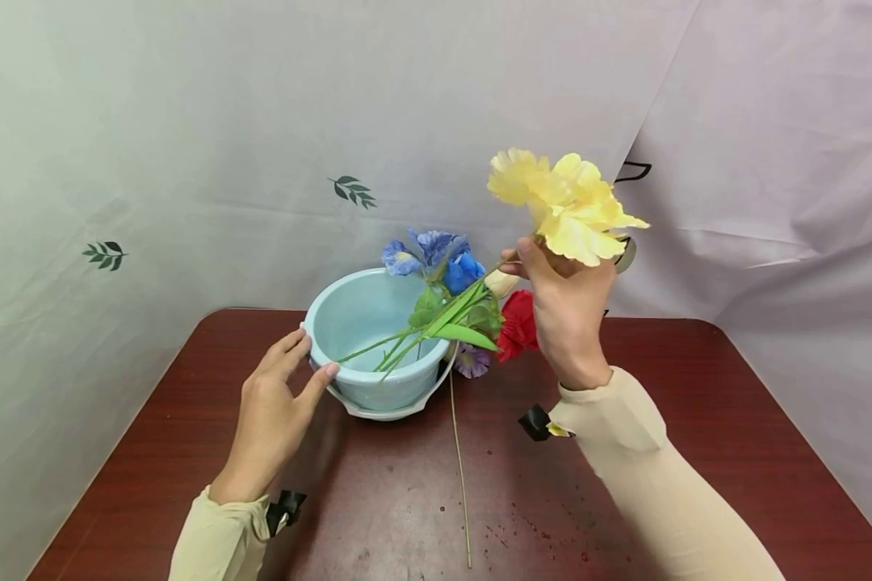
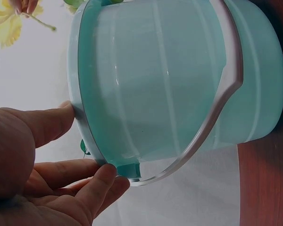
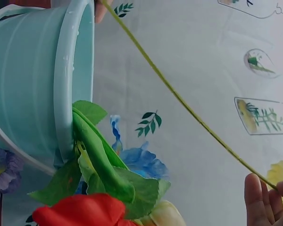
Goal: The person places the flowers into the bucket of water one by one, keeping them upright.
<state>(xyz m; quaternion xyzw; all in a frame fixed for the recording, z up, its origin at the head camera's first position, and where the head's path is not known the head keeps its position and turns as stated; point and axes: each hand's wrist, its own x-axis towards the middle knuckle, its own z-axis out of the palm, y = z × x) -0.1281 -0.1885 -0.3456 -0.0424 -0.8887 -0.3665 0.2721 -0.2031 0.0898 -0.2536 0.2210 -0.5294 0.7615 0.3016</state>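
The right hand (image 1: 570, 315), right of centre in the frame, pinches the yellow flower (image 1: 570, 206) just beneath its petals, the bloom spreading above the fingers. Its long stem (image 3: 179, 96) slants down to the left, over the mouth of the light-blue bucket (image 1: 381, 395); I cannot tell whether the tip touches anything. The left hand (image 1: 272, 415), left of centre, grips the bucket's rim between thumb and fingers, and the left wrist view shows its fingertips beside the point where the pale handle (image 2: 233, 70) joins.

The bucket stands upright near the middle of the frame, towards the far edge of the dark red counter (image 1: 378, 500). Blue flowers (image 1: 436, 250), a red flower (image 1: 517, 327) and a cream flower (image 1: 501, 282) lean out over its right side, with green leaves (image 3: 101, 160) hanging at the rim. Low beside the bucket on the right is a purple flower (image 1: 471, 361). A thin stem (image 1: 461, 472) lies on the counter, running from near that bloom towards the bottom of the frame; whether the two are joined is unclear. Small drops (image 1: 545, 534) dot the surface at lower right. Behind hangs a pale cloth (image 1: 262, 97) printed with dark leaf sprigs (image 1: 352, 192).
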